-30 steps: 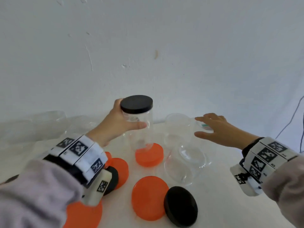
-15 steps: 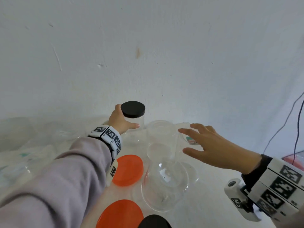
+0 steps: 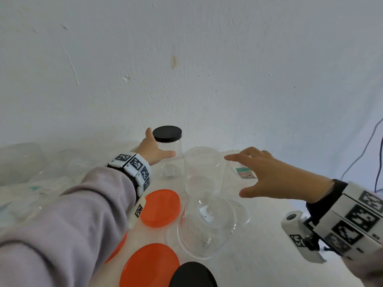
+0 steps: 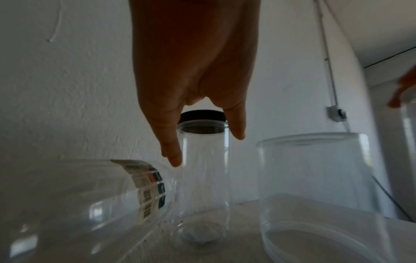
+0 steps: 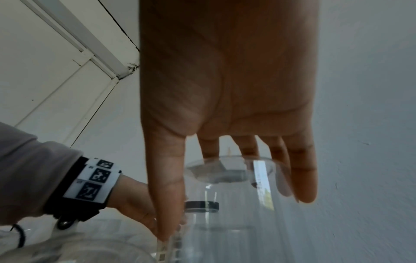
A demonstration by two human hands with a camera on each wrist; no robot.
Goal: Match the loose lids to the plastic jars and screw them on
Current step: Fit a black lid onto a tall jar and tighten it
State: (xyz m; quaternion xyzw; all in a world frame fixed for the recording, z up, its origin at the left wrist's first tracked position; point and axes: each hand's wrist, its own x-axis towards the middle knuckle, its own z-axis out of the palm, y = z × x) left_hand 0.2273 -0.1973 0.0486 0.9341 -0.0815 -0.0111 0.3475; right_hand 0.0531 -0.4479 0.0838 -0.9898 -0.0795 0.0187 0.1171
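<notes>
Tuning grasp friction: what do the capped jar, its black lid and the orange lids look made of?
Capped jar: clear, glossy plastic by the look; the wall shows through it and it carries highlights.
Black lid: opaque, matte to satin, probably plastic; only a soft sheen on top.
Orange lids: opaque, smooth, likely plastic; even colour with a faint sheen and a thin raised rim.

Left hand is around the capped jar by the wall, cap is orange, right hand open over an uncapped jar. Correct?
Not quite: the lid on that capped jar is black, as the head view shows. The left hand is around it; the right hand is open over an uncapped jar.
</notes>
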